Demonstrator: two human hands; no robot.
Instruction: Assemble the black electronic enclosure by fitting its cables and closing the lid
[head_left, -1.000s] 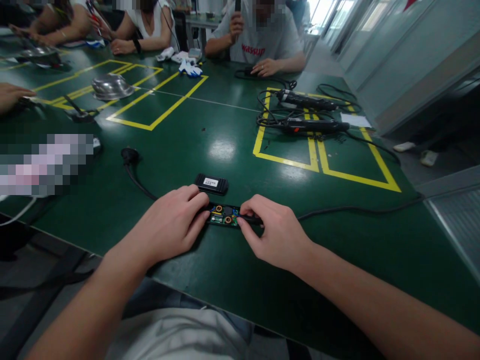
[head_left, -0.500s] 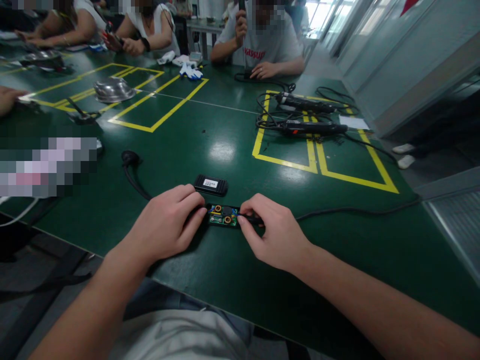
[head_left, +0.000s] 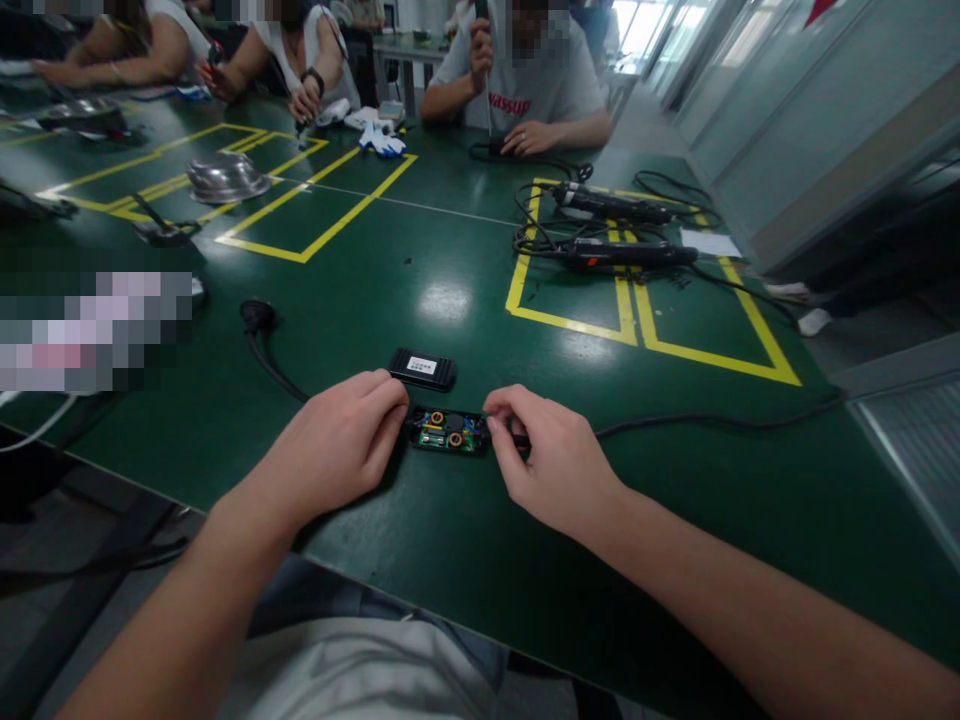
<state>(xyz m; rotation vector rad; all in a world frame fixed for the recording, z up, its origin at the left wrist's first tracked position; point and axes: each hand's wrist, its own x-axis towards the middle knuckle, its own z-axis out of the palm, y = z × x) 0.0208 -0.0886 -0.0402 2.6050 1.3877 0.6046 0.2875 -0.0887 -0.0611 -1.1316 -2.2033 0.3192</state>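
Observation:
A small black case (head_left: 484,449), its top off, lies on the table between my hands. Inside it sits a green circuit board (head_left: 433,438) with copper coils and blue wires. My left hand (head_left: 341,435) is closed at the case's left end, where a black cable with a plug (head_left: 257,315) runs in under the fingers. At the right end, my right hand (head_left: 551,450) has its thumb and fingers around the black power cable (head_left: 690,422), beside the case edge. The ribbed black cover (head_left: 422,369) with a white label rests just behind the case.
Two black electric screwdrivers (head_left: 630,256) with cords lie inside yellow tape marks at the right. A metal bowl (head_left: 227,178) and blue-white gloves (head_left: 382,141) are farther back. Co-workers sit across the green table (head_left: 360,290). A blurred-out object (head_left: 90,330) is at the left.
My right fingers have drawn back slightly to the right from the circuit board, uncovering the case's right end. The left hand has barely shifted. A co-worker's hand across the table has reached forward.

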